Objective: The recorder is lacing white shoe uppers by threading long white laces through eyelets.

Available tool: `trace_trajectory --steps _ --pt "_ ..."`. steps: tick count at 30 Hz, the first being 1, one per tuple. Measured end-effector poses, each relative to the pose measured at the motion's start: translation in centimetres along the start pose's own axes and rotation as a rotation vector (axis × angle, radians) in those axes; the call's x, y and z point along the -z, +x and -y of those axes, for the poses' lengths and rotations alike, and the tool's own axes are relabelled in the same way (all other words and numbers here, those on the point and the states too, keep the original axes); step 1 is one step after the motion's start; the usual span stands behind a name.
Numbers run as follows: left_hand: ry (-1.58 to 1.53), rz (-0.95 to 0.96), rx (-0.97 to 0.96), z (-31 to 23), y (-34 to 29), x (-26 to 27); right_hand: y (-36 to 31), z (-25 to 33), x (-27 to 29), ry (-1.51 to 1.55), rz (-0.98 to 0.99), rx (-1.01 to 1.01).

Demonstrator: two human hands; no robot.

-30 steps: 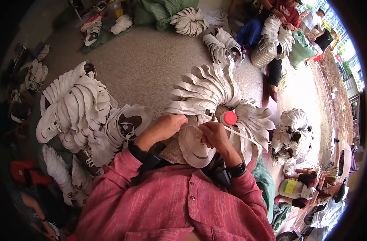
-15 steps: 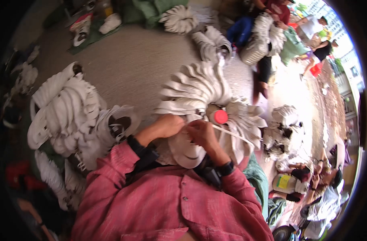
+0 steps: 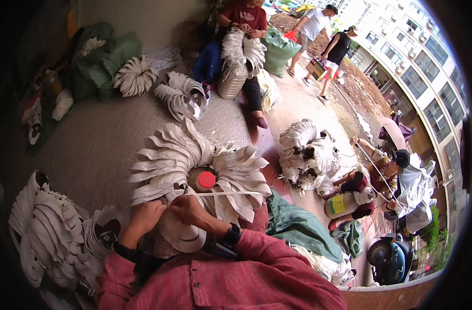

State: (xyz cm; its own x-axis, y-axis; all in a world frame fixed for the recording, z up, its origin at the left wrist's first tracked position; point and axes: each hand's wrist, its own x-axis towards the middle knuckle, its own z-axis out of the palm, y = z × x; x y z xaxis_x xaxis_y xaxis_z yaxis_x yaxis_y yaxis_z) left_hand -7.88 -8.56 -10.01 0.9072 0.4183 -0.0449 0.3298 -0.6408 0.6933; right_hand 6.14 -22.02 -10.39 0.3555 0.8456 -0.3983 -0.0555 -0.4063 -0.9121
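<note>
My left hand (image 3: 147, 214) is closed, fingers pinched at the upper edge of a white shoe upper (image 3: 181, 236) in front of my body. Close beside it, my right hand (image 3: 189, 211) is closed too, pinching a flat white lace (image 3: 230, 193) that stretches off to the right. What lies between the fingertips is mostly hidden. Just beyond my hands stands a plastic jug with a red cap (image 3: 206, 180). Fanned stacks of white shoe uppers (image 3: 168, 152) curve around the jug's left and right sides.
More stacked uppers (image 3: 47, 232) sit at left, with another pile (image 3: 305, 155) to the right. A green sack (image 3: 303, 222) lies by my right side. A seated person (image 3: 246, 18) works at the far side; others sit right or walk beyond. A scooter (image 3: 391, 261) stands lower right.
The view has swung to the right, so the hands and piles appear further left. Both hands stay close together at the shoe upper, and the lace is now drawn straighter.
</note>
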Motion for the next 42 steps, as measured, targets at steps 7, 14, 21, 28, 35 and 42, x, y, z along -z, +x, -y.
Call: trace_trajectory --steps 7,14,21,28,35,42 --pt "0.028 0.034 -0.064 0.4 -0.2 -1.0 0.3 -0.9 -0.4 -0.021 -0.041 0.077" --pt "-0.121 0.123 -0.085 1.3 0.4 -0.9 0.7 -1.6 -0.6 0.016 -0.049 0.073" --pt "-0.009 -0.045 -0.129 0.4 -0.1 -0.5 1.5 -2.5 -0.8 -0.052 -0.084 0.167" --pt "-0.019 -0.111 -0.412 0.0 1.9 2.0 1.5 -2.8 -0.6 -0.013 -0.067 0.207" --pt "-0.158 0.559 -0.11 1.2 5.9 3.6 0.7 -2.4 -0.1 0.047 0.01 0.243" --pt "-0.236 0.791 -0.028 2.8 7.9 3.6 -0.5 -0.1 0.4 -0.251 0.0 0.187"
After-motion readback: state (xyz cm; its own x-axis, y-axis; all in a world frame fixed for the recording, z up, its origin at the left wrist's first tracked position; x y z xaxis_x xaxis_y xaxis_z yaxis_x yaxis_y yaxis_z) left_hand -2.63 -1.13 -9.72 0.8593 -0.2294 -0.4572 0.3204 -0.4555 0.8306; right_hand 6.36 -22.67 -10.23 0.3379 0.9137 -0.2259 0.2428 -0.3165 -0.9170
